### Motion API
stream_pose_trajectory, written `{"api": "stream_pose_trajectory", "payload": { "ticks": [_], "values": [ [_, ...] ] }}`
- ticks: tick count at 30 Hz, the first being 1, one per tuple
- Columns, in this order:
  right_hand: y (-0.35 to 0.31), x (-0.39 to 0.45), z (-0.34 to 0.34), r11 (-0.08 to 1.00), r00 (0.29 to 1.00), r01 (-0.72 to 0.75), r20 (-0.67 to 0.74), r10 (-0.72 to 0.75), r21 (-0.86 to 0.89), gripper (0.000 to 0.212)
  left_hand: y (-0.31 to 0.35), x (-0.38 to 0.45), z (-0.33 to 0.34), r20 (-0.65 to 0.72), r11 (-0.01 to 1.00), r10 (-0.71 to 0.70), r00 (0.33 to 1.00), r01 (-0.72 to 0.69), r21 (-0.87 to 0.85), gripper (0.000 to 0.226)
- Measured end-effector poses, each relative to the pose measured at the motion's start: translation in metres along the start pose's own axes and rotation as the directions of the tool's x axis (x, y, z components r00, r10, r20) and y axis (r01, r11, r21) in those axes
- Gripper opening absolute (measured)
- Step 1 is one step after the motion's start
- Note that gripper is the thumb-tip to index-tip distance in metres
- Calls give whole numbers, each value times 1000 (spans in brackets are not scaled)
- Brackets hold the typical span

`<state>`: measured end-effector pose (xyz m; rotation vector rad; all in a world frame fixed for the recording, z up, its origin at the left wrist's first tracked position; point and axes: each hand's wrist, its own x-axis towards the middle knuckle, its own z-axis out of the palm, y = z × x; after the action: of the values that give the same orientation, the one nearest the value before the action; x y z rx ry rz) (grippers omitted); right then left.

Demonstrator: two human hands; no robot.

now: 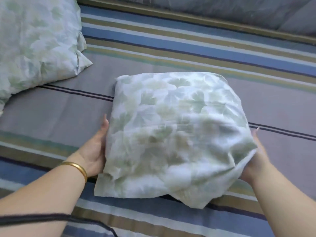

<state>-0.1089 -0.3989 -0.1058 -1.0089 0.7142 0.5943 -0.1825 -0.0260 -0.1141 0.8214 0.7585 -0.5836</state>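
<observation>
A pillow in a pale leaf-print case (177, 130) lies on the striped bed sheet (56, 115) in the middle of the view. My left hand (97, 147) presses flat against the pillow's left side, fingers straight, a gold bangle on the wrist. My right hand (256, 161) holds the pillow's right side, with loose cloth of the case draped over the palm; most of its fingers are hidden under the fabric, so I cannot tell how they lie. The case's open end hangs loose toward me.
A second pillow (34, 43) in the same leaf print lies at the far left. A grey quilt (239, 11) runs along the far edge of the bed. A dark cord (51, 218) crosses my left forearm at the bottom left.
</observation>
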Motion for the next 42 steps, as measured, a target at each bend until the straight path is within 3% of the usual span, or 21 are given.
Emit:
{"api": "stream_pose_trajectory", "payload": {
  "ticks": [3, 8, 10, 13, 16, 19, 24, 29, 36, 39, 42],
  "values": [
    [9, -24, -13, 988, 940, -123, 330, 87, 90, 84, -24, -7, -4, 101, 995, -72, 992, 79, -61, 94],
    [31, -44, -14, 982, 908, -170, 375, 188, -82, 66, -52, -22, 11, 155, 978, -207, 966, 210, -2, 89],
    [41, -52, -9, 967, 901, -196, 358, 244, -164, 54, -57, -24, 27, 176, 979, -195, 965, 204, -32, 91],
    [41, -56, 3, 959, 903, -178, 349, 249, -222, 51, -54, -22, 58, 267, 983, -130, 955, 159, -89, 74],
    [30, -54, 17, 964, 945, -124, 268, 186, -235, 46, -49, -14, 88, 226, 986, -48, 973, 82, -144, 73],
    [20, -51, 29, 977, 971, -90, 203, 130, -196, 50, -45, -4, 111, 161, 987, 95, 982, -72, -147, 62],
    [12, -50, 31, 993, 969, -114, 216, 117, -27, 25, -33, 6, 132, 154, 964, 211, 965, -180, -195, 49],
    [8, -55, 23, 989, 960, -139, 238, 148, -55, 34, -34, 1, 135, 177, 991, 112, 978, -97, -92, 26],
    [9, -77, -35, 908, 949, -204, 155, 276, -367, 40, -63, -28, 79, 63, 980, -196, 979, 193, 57, 46],
    [15, -87, -61, 762, 940, -276, -2, 340, -586, 48, -75, -47, 42, -46, 934, -230, 972, 234, 271, 46],
    [20, -90, -72, 552, 948, -311, -211, 238, -774, 45, -83, -64, 12, -136, 859, -207, 969, 247, 449, 53]
  ]
}}
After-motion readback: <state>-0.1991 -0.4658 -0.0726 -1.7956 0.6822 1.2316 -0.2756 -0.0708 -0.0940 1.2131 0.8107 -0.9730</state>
